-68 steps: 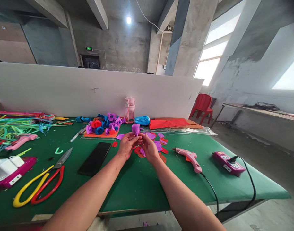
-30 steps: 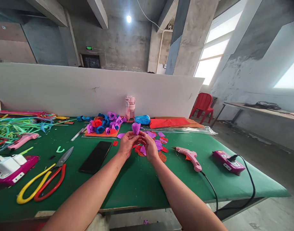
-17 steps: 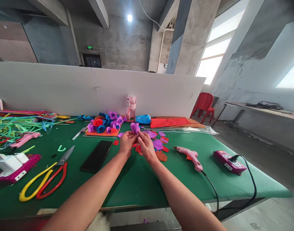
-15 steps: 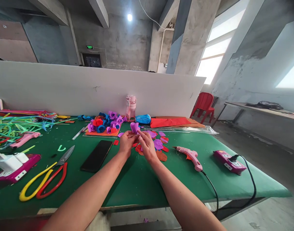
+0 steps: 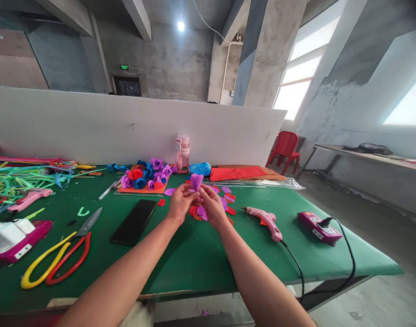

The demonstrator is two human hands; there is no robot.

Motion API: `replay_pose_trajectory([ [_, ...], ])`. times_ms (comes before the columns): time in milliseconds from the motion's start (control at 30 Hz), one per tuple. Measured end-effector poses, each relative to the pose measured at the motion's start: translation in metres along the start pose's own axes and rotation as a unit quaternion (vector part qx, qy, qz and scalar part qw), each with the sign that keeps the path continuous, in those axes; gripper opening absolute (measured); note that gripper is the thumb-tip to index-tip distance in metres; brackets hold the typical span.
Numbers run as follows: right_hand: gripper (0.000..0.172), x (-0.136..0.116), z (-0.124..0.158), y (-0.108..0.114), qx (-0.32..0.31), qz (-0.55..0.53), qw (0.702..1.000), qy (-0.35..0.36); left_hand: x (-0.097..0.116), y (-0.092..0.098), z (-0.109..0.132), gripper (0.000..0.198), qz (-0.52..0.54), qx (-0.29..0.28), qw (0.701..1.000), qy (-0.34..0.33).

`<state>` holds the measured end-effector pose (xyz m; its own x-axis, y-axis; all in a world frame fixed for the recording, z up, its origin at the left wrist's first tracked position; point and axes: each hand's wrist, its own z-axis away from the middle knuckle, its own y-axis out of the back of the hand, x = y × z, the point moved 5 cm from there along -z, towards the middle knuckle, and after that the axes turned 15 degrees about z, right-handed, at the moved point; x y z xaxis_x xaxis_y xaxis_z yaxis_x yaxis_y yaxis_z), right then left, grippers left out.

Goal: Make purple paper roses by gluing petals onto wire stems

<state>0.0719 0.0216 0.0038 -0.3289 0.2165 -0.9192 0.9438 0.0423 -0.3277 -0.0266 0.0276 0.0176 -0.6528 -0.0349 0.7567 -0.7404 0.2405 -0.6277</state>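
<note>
A small purple paper flower [image 5: 196, 181] is held up between my two hands over the middle of the table. My left hand [image 5: 180, 202] pinches its base from the left, fingers closed. From the right, my right hand [image 5: 213, 205] grips the same base with fingertips together. Loose purple petals [image 5: 201, 212] and red petals [image 5: 231, 211] lie on the table under and behind my hands. Behind them to the left, a pile of finished-looking paper flowers [image 5: 148, 175] in purple, blue and red rests on an orange sheet.
On the green table [image 5: 187, 263] lie a black phone [image 5: 134, 222], scissors [image 5: 70, 250], a corded pink glue gun [image 5: 265, 220] and a purple power strip [image 5: 319, 227]. Green strips [image 5: 20, 181] heap at left. A pink bottle [image 5: 182, 152] stands before the white partition [image 5: 92, 127].
The purple flower has shifted slightly right in the picture and is turned with its wide side facing me. My right fingers have closed in at its base. The whole view has shifted a little.
</note>
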Motion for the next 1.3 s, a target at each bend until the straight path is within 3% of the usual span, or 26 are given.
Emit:
replay_pose_trajectory([
  [167, 0.028, 0.002, 0.001, -0.006, -0.04, -0.074, 0.996, -0.028, -0.001, -0.003, 0.001, 0.037, -0.029, -0.005, 1.0, -0.006],
  [600, 0.029, 0.004, -0.001, 0.0, -0.021, -0.105, 0.994, -0.033, -0.002, 0.0, -0.002, 0.035, -0.165, -0.047, 0.981, -0.093],
  [900, 0.03, 0.008, -0.004, 0.004, -0.003, -0.097, 0.995, -0.027, 0.007, -0.006, 0.005, 0.032, -0.339, -0.043, 0.922, -0.181],
  [1167, 0.029, 0.012, -0.005, 0.01, 0.047, -0.082, 0.995, -0.034, 0.01, -0.006, 0.009, 0.034, -0.311, -0.039, 0.929, -0.198],
  [1300, 0.028, 0.012, -0.006, 0.013, 0.053, -0.089, 0.994, -0.034, 0.013, -0.009, 0.01, 0.029, -0.337, -0.055, 0.917, -0.204],
])
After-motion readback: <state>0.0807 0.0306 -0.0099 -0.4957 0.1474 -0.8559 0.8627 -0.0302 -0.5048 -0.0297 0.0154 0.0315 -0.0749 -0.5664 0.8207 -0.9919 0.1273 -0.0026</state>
